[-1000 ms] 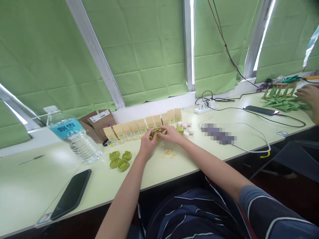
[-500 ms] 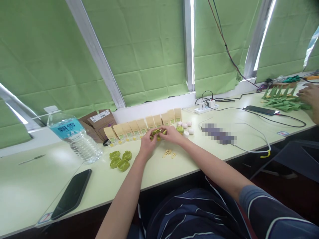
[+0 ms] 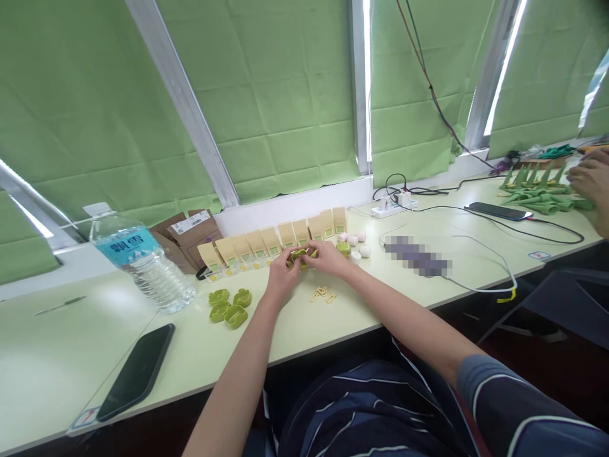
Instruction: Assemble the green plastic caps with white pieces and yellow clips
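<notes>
My left hand (image 3: 282,271) and my right hand (image 3: 329,259) meet over the table, fingers closed around a small olive-green plastic piece (image 3: 298,254). Much of that piece is hidden by my fingers. To the left lie several hollow green plastic pieces (image 3: 235,315) of a similar colour. Small cream-yellow clip-like loops (image 3: 321,291) rest just in front of my right hand. Beyond it are another green piece (image 3: 342,248) and several whitish-pink rounded pieces (image 3: 364,252). Behind my hands stands a row of cream cards or packets (image 3: 244,247) with clear parts at their bases.
A large water bottle (image 3: 143,260) and a brown cardboard box (image 3: 195,238) stand at the left. A black phone (image 3: 137,371) lies near the front edge. Rightward are a power strip (image 3: 394,207), cables, another phone (image 3: 499,211), green leaf-like pieces (image 3: 542,193) and another person's hand (image 3: 592,178).
The green piece between my fingers has turned or tilted slightly, while both hands stay in the same place. At the far right, the other person's hand has shifted a little.
</notes>
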A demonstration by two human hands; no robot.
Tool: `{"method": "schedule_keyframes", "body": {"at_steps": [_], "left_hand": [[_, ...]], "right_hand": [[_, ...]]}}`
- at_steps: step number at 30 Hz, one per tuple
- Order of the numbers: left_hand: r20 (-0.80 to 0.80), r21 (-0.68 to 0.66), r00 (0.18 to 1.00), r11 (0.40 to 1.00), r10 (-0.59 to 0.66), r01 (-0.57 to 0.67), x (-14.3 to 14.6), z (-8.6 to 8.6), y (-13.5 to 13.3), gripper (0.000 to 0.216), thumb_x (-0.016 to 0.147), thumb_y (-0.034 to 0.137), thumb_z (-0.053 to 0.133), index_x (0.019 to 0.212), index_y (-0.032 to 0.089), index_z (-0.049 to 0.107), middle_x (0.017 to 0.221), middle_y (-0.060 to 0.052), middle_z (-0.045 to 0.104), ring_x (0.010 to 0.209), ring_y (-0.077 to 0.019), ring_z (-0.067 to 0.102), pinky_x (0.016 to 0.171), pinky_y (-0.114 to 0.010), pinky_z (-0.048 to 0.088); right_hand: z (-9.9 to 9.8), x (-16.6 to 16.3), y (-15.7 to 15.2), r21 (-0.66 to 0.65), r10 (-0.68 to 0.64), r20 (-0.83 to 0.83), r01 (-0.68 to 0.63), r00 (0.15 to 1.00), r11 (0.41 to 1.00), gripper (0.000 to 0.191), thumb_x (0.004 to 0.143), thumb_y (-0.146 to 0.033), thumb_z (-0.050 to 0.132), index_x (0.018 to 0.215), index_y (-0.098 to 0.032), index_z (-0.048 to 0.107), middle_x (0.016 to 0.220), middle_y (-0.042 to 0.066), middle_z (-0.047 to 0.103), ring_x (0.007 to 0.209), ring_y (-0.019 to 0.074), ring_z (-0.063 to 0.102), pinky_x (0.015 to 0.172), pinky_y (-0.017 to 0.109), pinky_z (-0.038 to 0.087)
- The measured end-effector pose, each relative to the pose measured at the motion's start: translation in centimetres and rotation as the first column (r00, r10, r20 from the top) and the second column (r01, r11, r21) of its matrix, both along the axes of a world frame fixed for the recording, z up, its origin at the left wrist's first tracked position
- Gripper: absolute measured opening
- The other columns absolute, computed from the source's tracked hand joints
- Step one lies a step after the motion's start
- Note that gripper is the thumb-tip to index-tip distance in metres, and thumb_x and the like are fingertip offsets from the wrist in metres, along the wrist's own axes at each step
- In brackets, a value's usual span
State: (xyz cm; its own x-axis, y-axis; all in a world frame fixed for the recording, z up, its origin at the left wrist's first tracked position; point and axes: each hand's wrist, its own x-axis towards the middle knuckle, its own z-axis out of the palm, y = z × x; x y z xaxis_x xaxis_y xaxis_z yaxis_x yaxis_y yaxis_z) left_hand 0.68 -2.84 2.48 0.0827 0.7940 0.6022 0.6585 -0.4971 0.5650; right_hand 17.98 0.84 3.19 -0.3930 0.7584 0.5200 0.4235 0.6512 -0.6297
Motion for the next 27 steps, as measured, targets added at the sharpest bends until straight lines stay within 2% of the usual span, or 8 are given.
{"method": "schedule_keyframes", "body": {"at_steps": [12,27], "left_hand": [[-0.019,0.038,1.000,0.999,-0.023,0.024,0.06,0.02,0.04,0.028,0.087,0.021,0.052,0.111,0.021,0.066,0.098,-0.003,0.072,0.071,-0.0130,0.057,0.069,-0.026,0.045],[-0.011,0.035,1.000,0.999,-0.008,0.008,0.00,0.09,0.02,0.027,0.084,0.022,0.055,0.109,0.021,0.067,0.091,-0.002,0.071,0.067,-0.0128,0.054,0.068,-0.026,0.045]], "right_hand": [[-0.23,0.01,0.13,0.005,-0.009,0.000,0.009,1.000,1.000,0.021,0.085,-0.026,0.065,0.106,-0.021,0.069,0.091,0.002,0.074,0.073,0.0138,0.065,0.066,0.023,0.045],[-0.31,-0.03,0.35,-0.009,0.020,-0.030,-0.020,0.999,1.000,0.020,0.083,-0.024,0.064,0.102,-0.019,0.070,0.089,0.002,0.074,0.076,0.0146,0.065,0.066,0.023,0.044]]}}
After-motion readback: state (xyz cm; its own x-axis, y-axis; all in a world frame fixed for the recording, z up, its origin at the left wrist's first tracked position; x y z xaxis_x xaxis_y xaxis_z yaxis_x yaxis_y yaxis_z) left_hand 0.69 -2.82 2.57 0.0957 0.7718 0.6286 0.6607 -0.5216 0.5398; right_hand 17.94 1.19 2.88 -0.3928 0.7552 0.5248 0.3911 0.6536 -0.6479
